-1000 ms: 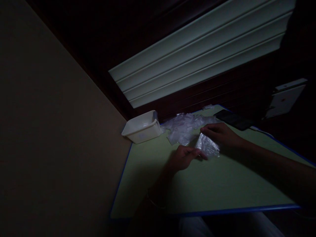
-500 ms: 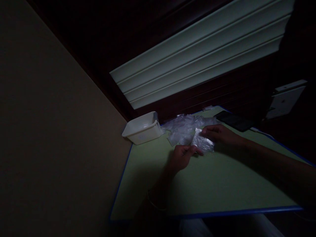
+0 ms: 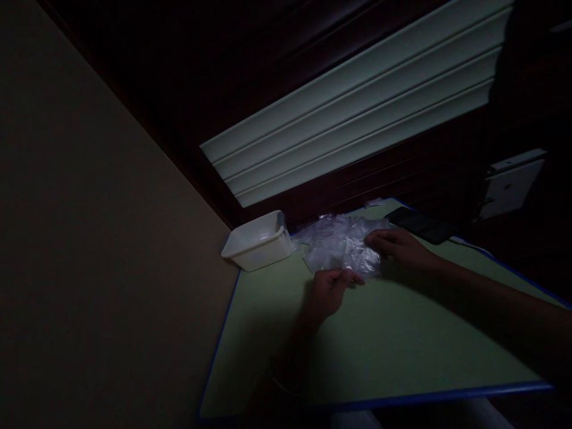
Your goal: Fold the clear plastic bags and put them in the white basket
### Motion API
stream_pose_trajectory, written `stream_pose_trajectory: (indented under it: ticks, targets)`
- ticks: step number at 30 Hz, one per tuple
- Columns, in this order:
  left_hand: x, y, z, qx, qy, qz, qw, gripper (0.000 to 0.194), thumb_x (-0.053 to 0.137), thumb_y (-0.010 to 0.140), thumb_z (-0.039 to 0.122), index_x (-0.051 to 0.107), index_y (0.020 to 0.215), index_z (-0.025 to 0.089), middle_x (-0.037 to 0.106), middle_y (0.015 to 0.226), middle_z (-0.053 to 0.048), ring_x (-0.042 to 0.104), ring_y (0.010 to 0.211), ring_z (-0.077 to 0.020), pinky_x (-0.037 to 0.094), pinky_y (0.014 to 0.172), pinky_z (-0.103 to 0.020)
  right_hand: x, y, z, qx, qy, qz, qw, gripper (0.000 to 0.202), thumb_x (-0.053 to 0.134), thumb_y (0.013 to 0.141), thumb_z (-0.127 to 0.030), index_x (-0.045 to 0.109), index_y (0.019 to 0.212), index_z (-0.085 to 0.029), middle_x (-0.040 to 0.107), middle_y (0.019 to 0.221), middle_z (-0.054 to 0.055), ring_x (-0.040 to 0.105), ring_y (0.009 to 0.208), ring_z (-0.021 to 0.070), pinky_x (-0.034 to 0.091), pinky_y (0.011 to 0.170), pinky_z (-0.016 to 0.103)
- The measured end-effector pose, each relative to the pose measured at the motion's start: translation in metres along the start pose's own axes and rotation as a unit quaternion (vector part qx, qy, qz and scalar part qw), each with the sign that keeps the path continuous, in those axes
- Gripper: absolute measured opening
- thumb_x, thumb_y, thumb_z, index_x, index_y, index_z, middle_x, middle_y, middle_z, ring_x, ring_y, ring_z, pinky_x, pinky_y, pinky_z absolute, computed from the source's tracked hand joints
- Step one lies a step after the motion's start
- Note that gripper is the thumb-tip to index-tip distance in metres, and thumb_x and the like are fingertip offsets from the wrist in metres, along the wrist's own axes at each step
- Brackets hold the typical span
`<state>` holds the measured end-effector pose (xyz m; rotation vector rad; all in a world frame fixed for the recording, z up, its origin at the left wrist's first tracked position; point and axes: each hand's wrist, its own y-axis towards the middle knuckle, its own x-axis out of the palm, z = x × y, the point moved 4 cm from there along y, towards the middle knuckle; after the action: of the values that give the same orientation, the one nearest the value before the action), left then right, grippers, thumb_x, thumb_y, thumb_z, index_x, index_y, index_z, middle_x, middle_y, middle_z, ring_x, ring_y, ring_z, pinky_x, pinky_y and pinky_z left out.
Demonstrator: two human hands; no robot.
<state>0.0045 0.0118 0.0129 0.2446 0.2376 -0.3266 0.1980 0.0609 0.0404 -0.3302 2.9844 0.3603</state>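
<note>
Between my hands is a small clear plastic bag (image 3: 367,260), shiny and crinkled, held above the pale green table (image 3: 384,339). My right hand (image 3: 400,246) pinches its upper right edge between thumb and fingers. At the lower left corner of the bag, my left hand (image 3: 329,290) is closed with thumb and forefinger together. Just behind the bag lies a heap of similar clear plastic bags (image 3: 328,235), and the held one partly overlaps it in view. Dim light hides whether the bag contains anything.
A white plastic tub (image 3: 261,253) stands at the table's far left corner, by the wall. A dark phone (image 3: 420,224) with a white cable (image 3: 471,241) lies at the back right. One small plastic piece (image 3: 375,203) sits at the far edge. The table edge is blue.
The view has shifted slightly, so the table sits a little lower. The held bag has changed its tilt and reflects less light. Both hands keep their grip at nearly the same places.
</note>
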Motion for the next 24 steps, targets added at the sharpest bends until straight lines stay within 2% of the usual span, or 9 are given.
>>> stream_pose_trajectory:
  ticks: [2,5,7,9,13,17,24]
  targets:
    - [-0.001,0.000,0.002,0.006,0.001,0.005,1.000,0.050,0.049,0.091,0.054,0.074,0.090,0.011,0.075,0.092,-0.012,0.068,0.083,-0.0202,0.053,0.081,-0.034,0.001,0.000,0.004,0.014,0.074,0.010,0.997,0.041,0.065,0.079,-0.058,0.071,0.091,-0.019,0.063,0.072,0.002,0.056,0.062,0.0145,0.044,0.057,0.027]
    - [-0.003,0.000,0.004,0.012,-0.004,0.022,1.000,0.049,0.050,0.091,0.054,0.074,0.090,0.011,0.075,0.090,-0.012,0.067,0.081,-0.0194,0.052,0.080,-0.033,0.005,-0.004,0.003,0.006,0.134,-0.008,0.991,0.052,0.062,0.083,-0.057,0.062,0.126,-0.028,0.068,0.110,0.006,0.065,0.088,0.0206,0.052,0.074,0.033]
    - [-0.004,0.000,0.005,0.012,-0.010,0.033,0.999,0.049,0.050,0.091,0.054,0.074,0.092,0.012,0.075,0.090,-0.012,0.067,0.080,-0.0189,0.052,0.079,-0.033,0.009,-0.009,-0.001,-0.014,0.120,-0.035,0.992,0.055,0.060,0.084,-0.057,0.057,0.133,-0.033,0.062,0.130,0.006,0.064,0.105,0.0254,0.053,0.084,0.038]
    - [-0.005,0.001,0.006,0.013,-0.017,0.041,0.999,0.048,0.051,0.090,0.054,0.074,0.094,0.012,0.075,0.090,-0.012,0.066,0.078,-0.0185,0.052,0.078,-0.033,0.012,-0.013,-0.005,-0.041,0.091,-0.061,0.993,0.052,0.059,0.085,-0.057,0.059,0.132,-0.034,0.056,0.141,0.005,0.057,0.120,0.0296,0.048,0.095,0.044]
    - [-0.005,0.002,0.006,0.014,-0.031,0.044,0.998,0.047,0.053,0.089,0.053,0.074,0.095,0.011,0.075,0.089,-0.012,0.066,0.075,-0.0183,0.052,0.076,-0.033,0.016,-0.019,-0.013,-0.098,0.009,-0.111,0.989,0.047,0.058,0.087,-0.056,0.065,0.126,-0.031,0.059,0.137,0.006,0.048,0.131,0.0316,0.030,0.112,0.050]
    - [-0.003,0.001,0.007,0.016,-0.040,0.037,0.998,0.046,0.054,0.089,0.052,0.074,0.096,0.011,0.075,0.088,-0.012,0.066,0.076,-0.0190,0.052,0.076,-0.033,0.020,-0.021,-0.017,-0.100,-0.026,-0.143,0.984,0.049,0.054,0.089,-0.056,0.063,0.129,-0.029,0.061,0.135,0.006,0.051,0.128,0.0331,0.028,0.112,0.054]
    - [-0.001,-0.001,0.007,0.016,-0.035,0.023,0.999,0.046,0.053,0.090,0.051,0.073,0.099,0.011,0.075,0.090,-0.012,0.067,0.080,-0.0196,0.052,0.079,-0.034,0.015,-0.020,-0.025,-0.110,-0.031,-0.081,0.990,0.053,0.054,0.086,-0.061,0.065,0.127,-0.029,0.059,0.137,0.007,0.049,0.131,0.0345,0.028,0.113,0.055]
